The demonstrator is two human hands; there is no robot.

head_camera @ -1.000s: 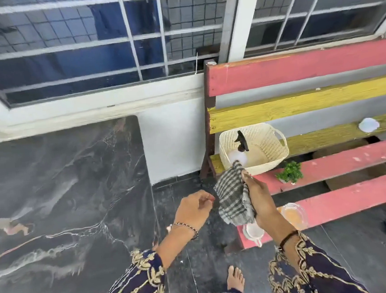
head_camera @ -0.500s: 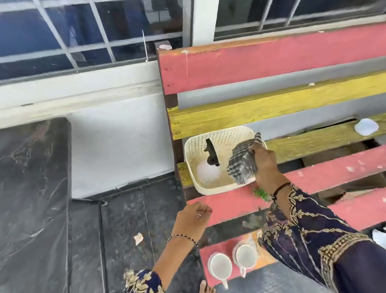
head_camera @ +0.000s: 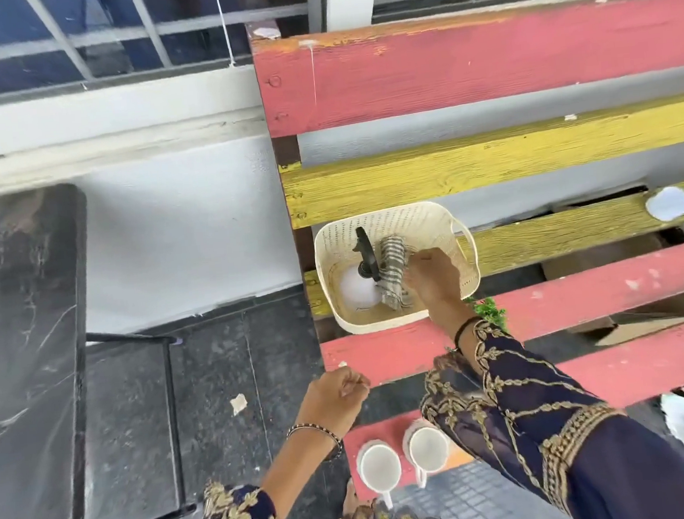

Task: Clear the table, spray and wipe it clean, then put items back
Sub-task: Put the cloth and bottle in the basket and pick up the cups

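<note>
Cream plastic weave is forming the basket [head_camera: 468, 273], which is sitting on the yellow and pink slats of the desk [head_camera: 583, 300]. Inside it, the white spray bottle [head_camera: 357, 289] with its black trigger head is sitting at the left. The checked cloth [head_camera: 392, 271], bunched into a roll, is touching it. The right hand [head_camera: 435, 282] is reaching into the basket, its grip curling against the cloth's right side; whether it is pinching the fabric I cannot tell. The left hand [head_camera: 336, 400] is hovering near the desk's left edge, its grip pressed together around nothing. Two white cups [head_camera: 379, 465] are standing side by side on the nearest slat.
</note>
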